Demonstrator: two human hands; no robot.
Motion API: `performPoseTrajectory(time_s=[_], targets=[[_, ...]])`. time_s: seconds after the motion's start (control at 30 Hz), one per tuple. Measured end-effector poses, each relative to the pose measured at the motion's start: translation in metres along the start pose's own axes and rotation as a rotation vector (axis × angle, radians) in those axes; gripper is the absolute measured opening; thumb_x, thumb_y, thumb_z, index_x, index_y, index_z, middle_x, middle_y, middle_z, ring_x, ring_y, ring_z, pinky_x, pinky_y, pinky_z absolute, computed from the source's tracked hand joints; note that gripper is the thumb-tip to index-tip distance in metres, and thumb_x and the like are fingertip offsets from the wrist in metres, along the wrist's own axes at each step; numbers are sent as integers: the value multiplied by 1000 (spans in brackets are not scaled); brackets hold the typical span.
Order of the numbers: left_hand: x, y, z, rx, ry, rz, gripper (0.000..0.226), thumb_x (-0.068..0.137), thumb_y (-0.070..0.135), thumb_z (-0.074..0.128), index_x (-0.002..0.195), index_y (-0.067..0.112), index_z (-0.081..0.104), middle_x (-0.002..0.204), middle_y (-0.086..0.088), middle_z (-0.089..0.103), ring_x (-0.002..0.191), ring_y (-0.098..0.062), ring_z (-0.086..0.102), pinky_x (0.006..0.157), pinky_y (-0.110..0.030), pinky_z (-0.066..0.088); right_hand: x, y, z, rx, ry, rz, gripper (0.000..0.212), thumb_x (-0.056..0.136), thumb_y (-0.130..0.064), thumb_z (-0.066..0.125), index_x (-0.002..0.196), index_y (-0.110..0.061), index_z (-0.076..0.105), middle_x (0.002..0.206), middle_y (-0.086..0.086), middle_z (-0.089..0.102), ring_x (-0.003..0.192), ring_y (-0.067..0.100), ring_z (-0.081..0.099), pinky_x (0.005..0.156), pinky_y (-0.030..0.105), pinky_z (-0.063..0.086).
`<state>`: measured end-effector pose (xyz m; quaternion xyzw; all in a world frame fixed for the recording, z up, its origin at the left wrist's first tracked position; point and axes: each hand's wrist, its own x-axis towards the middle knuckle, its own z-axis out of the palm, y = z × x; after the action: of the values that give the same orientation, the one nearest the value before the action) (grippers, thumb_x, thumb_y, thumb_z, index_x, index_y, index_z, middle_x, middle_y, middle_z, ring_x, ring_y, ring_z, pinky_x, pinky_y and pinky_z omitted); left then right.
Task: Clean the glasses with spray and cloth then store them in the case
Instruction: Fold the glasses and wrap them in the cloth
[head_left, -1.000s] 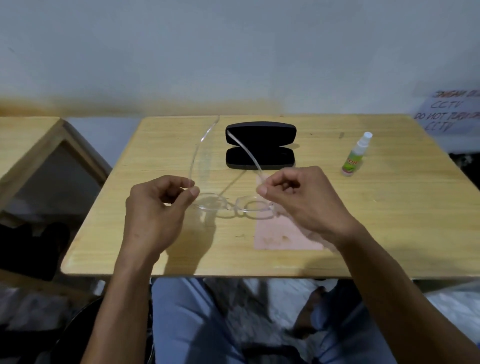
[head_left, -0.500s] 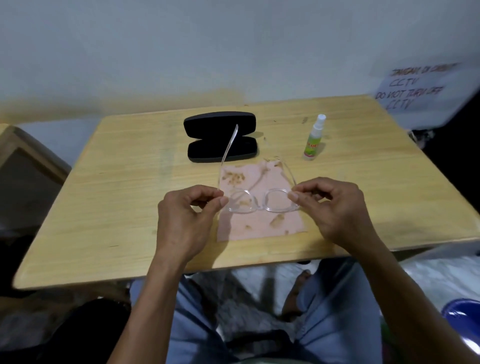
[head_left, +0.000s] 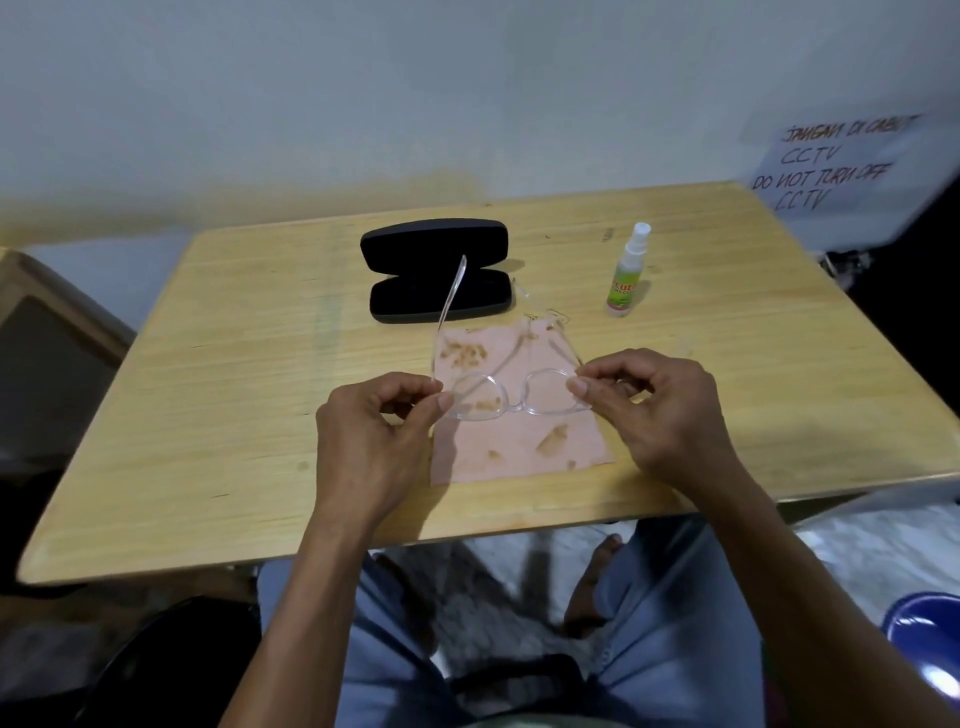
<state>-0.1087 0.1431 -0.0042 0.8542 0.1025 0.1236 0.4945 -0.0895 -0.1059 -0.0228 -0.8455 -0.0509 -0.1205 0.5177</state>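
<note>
Item 1, glasses (head_left: 519, 397): clear frame, both temples unfolded and pointing toward 12 o'clock, held just above the cloth at the centre of the table (head_left: 208, 415). The left temple rises toward the case; the right one runs back over the cloth's far corner.

Item 2, left hand (head_left: 376, 447): grip narrow, thumb and forefinger pinched on the frame's left end at the hinge.

Item 3, right hand (head_left: 657, 410): grip narrow, thumb and forefinger pinched on the frame's right end at the hinge.

Item 4, cloth (head_left: 511, 431): pink with brown printed marks, spread flat on the table under the glasses, its near edge close to the table's 6 o'clock edge.

Item 5, case (head_left: 436, 270): black, hard-shell, lying open with both halves facing up, at 12 o'clock from the cloth, just beyond its far edge.

Item 6, spray bottle (head_left: 626, 273): small, upright, white nozzle, green and yellow label, at 1 o'clock from the cloth, to the right of the case and apart from it.

Item 7, paper notice (head_left: 841, 166): handwritten, on the wall past the table's 2 o'clock corner.
</note>
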Motion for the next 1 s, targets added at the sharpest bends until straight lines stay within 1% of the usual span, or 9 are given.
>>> performPoseTrajectory(time_s=[0.27,0.37,0.43,0.53,0.63,0.7,0.8,0.9,1.0], targets=[[-1,-1,-1,-12,-16,-7,11,77,32,83,83,24,79,72,13,73,64,3,63,58,-8,45,0,-5,-2,-36,-11,-1,14,80,-27,83,91,-19,79,77,5,72,67,22,61,67,31,53],[0,-2,-4,2,-37,13,17,76,31,84,91,24,78,75,12,73,65,3,63,59,-8,46,1,-6,-3,-28,-22,7,22,77,-23,86,97,-22,77,76,1,69,64,16,59,67,23,52],[1,-3,-8,27,-71,20,19,75,26,84,93,23,77,81,12,73,67,2,63,61,-12,48,2,-6,-5,-58,-41,-7,27,76,-19,87,101,-23,75,77,-2,67,62,9,57,68,16,49],[3,-7,-15,96,-120,27,26,77,13,79,101,24,76,89,14,73,76,-1,64,68,-20,51,3,-6,-9,-138,-89,-2,31,81,-9,79,105,-27,72,81,-8,66,65,10,58,66,13,45],[6,-12,-23,145,-126,49,35,83,3,67,106,29,74,91,14,73,83,1,64,65,-9,47,7,-6,-16,-173,-92,46,31,85,-4,67,107,-25,74,85,-7,68,68,12,61,67,19,45],[11,-13,-27,129,-81,39,29,87,8,67,105,30,75,89,12,73,83,-1,65,64,-11,46,13,-7,-18,-171,-59,75,24,87,-9,69,105,-24,75,80,-7,69,62,8,59,67,22,49],[25,-8,-26,106,9,21,13,88,22,71,98,26,77,81,5,72,78,-9,65,70,-27,50,28,-8,-15,-144,19,105,9,88,-21,74,96,-22,77,65,-6,61,51,4,49,62,22,45],[44,-4,-14,164,6,56,12,87,27,72,94,20,79,68,9,65,62,-6,57,63,-23,42,44,-9,-3,-178,27,144,7,89,-26,72,90,-22,78,61,1,56,52,4,46,59,18,42],[63,-1,2,239,-24,78,15,86,28,73,94,17,79,65,8,63,62,-10,58,61,-23,41,58,-8,8,-249,0,153,11,90,-31,71,91,-23,78,56,-2,57,54,9,49,60,24,43]])
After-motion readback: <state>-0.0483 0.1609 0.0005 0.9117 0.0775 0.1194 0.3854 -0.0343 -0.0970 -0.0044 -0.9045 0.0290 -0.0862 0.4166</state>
